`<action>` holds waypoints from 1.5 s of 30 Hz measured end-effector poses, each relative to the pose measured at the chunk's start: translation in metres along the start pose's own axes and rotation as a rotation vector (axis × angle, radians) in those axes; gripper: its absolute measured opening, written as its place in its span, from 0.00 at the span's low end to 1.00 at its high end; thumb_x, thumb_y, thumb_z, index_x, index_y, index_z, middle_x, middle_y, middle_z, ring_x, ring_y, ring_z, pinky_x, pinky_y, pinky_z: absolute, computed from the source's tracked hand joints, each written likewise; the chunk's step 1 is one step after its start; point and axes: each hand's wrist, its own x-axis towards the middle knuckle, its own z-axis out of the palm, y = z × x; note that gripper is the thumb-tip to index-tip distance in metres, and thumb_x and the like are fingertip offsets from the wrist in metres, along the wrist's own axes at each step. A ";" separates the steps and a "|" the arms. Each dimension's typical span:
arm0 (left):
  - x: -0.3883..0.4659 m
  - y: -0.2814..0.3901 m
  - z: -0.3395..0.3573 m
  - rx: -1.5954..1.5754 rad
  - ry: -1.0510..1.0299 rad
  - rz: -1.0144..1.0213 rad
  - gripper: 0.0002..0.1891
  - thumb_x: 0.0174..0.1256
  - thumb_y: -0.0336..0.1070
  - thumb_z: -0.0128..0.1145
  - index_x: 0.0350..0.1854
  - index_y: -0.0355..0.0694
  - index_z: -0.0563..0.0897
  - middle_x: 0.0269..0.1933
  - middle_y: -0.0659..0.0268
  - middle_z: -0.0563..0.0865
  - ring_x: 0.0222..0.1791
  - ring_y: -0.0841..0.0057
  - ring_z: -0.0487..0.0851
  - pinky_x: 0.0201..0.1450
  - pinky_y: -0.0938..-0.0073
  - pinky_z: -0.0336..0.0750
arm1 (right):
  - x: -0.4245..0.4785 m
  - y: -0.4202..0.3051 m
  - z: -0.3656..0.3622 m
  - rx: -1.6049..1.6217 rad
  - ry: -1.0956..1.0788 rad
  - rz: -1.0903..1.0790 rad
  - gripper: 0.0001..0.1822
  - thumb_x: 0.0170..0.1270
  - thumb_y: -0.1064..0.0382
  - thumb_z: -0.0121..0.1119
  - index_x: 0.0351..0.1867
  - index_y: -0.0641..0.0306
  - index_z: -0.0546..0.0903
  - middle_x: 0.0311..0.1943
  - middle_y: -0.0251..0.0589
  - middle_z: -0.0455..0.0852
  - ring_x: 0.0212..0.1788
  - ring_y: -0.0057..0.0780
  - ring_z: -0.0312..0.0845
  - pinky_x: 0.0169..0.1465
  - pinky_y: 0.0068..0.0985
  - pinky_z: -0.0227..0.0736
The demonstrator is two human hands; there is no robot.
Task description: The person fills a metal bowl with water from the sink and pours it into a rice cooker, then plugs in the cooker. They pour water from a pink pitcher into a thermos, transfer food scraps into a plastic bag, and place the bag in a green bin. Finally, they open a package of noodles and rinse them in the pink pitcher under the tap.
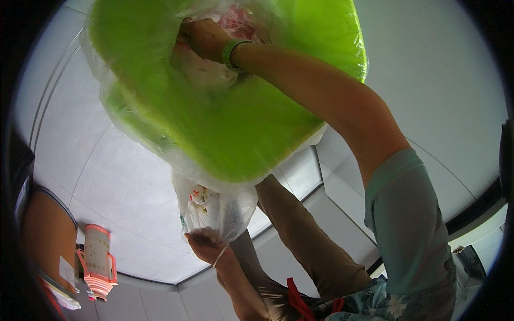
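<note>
A large lime-green plastic object (241, 136) with rounded corners, wrapped in clear plastic film, fills the upper middle. Its exact kind cannot be told. Over its hollow middle, my right hand (207, 38), with a green watch at the wrist, is closed in a fist on the gathered clear plastic bag (140, 132); the fingertips are hidden. Crumpled pink plastic (239, 24) shows beside that fist. Lower down, my left hand (211, 244) grips the bottom of a translucent plastic bag (225, 208) bearing printed writing. That bag's upper part is hidden beneath the green object.
A pink-and-white vacuum flask (98, 257) stands at the lower left, beside a brown rounded container or cabinet (50, 228). Pale floor tiles (128, 188) spread below. My legs (301, 236) are under the bags. A dark curved edge (478, 212) runs at the right.
</note>
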 end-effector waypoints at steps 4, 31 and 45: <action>0.000 -0.001 0.004 -0.011 0.006 -0.004 0.16 0.63 0.51 0.49 0.21 0.47 0.72 0.15 0.72 0.71 0.14 0.83 0.67 0.15 0.83 0.58 | 0.018 0.003 0.010 -0.254 0.030 -0.221 0.07 0.55 0.64 0.53 0.29 0.62 0.81 0.30 0.46 0.82 0.34 0.42 0.78 0.39 0.36 0.72; -0.005 0.003 0.010 -0.017 0.004 -0.040 0.16 0.64 0.50 0.47 0.22 0.48 0.72 0.16 0.72 0.70 0.13 0.82 0.64 0.14 0.81 0.56 | 0.034 0.022 -0.008 -0.335 -0.110 0.004 0.12 0.54 0.57 0.54 0.37 0.54 0.83 0.38 0.41 0.83 0.36 0.33 0.81 0.39 0.30 0.76; 0.001 -0.001 0.003 -0.027 -0.042 -0.023 0.16 0.63 0.51 0.49 0.20 0.48 0.72 0.16 0.72 0.72 0.12 0.84 0.64 0.12 0.82 0.54 | -0.013 0.030 -0.017 0.678 0.112 0.367 0.10 0.60 0.72 0.52 0.42 0.71 0.79 0.30 0.43 0.84 0.30 0.22 0.81 0.35 0.19 0.78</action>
